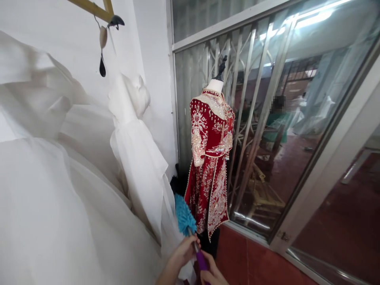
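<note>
Near the red gown (211, 134) — blue duster (186, 220), long axis slanting up-left, left fingers (188, 241) and right fingers (209, 259) curled round it

We've got a duster (185, 217): bright blue head, silver-grey shaft, purple grip (201, 261). Dress (212, 136): deep red, pale floral scrollwork on sleeves and skirt, cream shoulder panel, pale beaded edging. Dummy neck (215, 86) cream, its cap (221, 69) black. We see plain white cloth (139, 154), white wall (152, 51), red-brown floor (236, 251), mustard-yellow bar (92, 8).
</note>
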The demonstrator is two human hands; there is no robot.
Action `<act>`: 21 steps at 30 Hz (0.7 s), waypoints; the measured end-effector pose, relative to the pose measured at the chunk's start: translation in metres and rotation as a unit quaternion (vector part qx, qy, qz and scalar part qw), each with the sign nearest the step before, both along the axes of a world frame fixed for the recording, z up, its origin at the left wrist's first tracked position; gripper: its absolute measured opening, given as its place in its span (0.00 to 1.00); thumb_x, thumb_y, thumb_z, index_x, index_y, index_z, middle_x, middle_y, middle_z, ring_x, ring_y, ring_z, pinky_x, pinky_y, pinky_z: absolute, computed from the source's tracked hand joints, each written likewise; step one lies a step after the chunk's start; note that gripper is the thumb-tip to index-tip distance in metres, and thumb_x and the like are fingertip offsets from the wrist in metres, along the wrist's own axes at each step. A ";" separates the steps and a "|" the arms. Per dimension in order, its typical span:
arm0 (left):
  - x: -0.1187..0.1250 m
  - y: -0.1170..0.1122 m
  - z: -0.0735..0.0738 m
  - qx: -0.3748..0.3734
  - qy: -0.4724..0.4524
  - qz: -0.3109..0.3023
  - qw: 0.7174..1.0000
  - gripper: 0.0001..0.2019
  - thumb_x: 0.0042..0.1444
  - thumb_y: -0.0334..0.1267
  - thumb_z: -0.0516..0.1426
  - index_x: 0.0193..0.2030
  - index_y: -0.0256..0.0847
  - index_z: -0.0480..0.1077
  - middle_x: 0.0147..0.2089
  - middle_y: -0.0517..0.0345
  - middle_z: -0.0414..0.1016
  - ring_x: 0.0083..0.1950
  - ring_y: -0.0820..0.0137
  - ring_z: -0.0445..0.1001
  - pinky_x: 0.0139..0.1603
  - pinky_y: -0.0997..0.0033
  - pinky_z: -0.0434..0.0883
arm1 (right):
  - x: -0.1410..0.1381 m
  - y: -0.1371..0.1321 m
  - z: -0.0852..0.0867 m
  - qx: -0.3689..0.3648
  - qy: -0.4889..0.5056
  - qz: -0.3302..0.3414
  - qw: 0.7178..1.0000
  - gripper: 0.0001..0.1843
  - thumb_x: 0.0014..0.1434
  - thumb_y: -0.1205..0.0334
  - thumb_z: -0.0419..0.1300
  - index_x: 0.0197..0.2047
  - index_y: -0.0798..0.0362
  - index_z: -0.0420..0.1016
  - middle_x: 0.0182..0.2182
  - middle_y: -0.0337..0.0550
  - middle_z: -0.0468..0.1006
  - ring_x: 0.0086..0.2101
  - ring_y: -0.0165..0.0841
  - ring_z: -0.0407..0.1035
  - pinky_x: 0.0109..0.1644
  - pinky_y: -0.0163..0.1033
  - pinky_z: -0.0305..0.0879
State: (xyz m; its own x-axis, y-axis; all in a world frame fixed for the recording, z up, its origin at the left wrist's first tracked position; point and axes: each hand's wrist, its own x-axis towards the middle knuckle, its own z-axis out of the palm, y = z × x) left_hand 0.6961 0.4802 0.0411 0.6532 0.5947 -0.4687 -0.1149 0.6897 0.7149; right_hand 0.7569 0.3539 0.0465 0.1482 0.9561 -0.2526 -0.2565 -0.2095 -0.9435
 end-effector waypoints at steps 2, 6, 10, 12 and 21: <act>0.005 0.013 0.033 0.043 -0.018 -0.005 0.999 0.12 0.38 0.33 0.62 0.32 0.40 0.65 0.20 0.67 0.70 0.24 0.75 0.68 0.30 0.74 0.59 | 0.002 -0.004 0.034 0.036 -0.039 0.023 0.998 0.44 0.49 0.54 0.52 0.61 0.62 0.32 0.20 0.26 0.62 0.18 0.25 0.53 0.26 0.37 0.48; 0.004 0.020 0.115 0.142 -0.061 -0.009 0.988 0.18 0.41 0.36 0.61 0.41 0.42 0.63 0.22 0.68 0.71 0.26 0.73 0.69 0.30 0.74 0.60 | -0.002 -0.013 0.100 0.097 -0.095 0.011 0.991 0.38 0.54 0.60 0.49 0.62 0.54 0.31 0.36 0.39 0.62 0.24 0.25 0.52 0.32 0.39 0.53; -0.011 0.003 0.183 0.303 -0.107 -0.042 0.946 0.15 0.52 0.39 0.56 0.46 0.42 0.60 0.23 0.68 0.69 0.26 0.75 0.66 0.29 0.75 0.59 | -0.009 -0.021 0.127 0.119 -0.140 0.000 0.983 0.41 0.54 0.59 0.50 0.63 0.53 0.28 0.29 0.34 0.59 0.27 0.30 0.52 0.36 0.41 0.53; -0.022 -0.007 0.200 0.353 -0.133 -0.054 0.925 0.14 0.54 0.40 0.54 0.47 0.43 0.59 0.22 0.68 0.68 0.26 0.76 0.65 0.29 0.75 0.59 | -0.012 -0.024 0.129 0.131 -0.150 -0.002 0.980 0.43 0.52 0.56 0.52 0.62 0.54 0.29 0.29 0.34 0.61 0.28 0.31 0.53 0.37 0.42 0.53; -0.065 -0.014 0.140 0.318 -0.164 0.041 0.933 0.18 0.49 0.49 0.58 0.40 0.43 0.56 0.18 0.69 0.66 0.23 0.74 0.64 0.28 0.74 0.60 | -0.015 -0.011 0.079 0.062 -0.127 0.133 0.981 0.50 0.42 0.58 0.59 0.64 0.60 0.36 0.23 0.29 0.60 0.20 0.24 0.48 0.26 0.37 0.42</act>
